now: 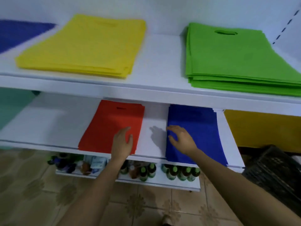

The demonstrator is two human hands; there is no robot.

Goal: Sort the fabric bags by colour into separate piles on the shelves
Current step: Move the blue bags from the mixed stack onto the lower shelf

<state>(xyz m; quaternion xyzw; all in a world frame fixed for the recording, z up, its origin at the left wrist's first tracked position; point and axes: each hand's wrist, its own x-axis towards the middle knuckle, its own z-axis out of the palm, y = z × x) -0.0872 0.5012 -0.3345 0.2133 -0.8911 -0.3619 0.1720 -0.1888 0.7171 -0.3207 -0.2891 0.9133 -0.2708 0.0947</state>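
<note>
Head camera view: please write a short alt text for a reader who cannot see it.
A person's left hand is over a flat pile of red fabric bags and the right hand at the edge of a blue fabric pile, both on a white middle shelf. The shelf above holds a yellow pile and a green pile.
</note>
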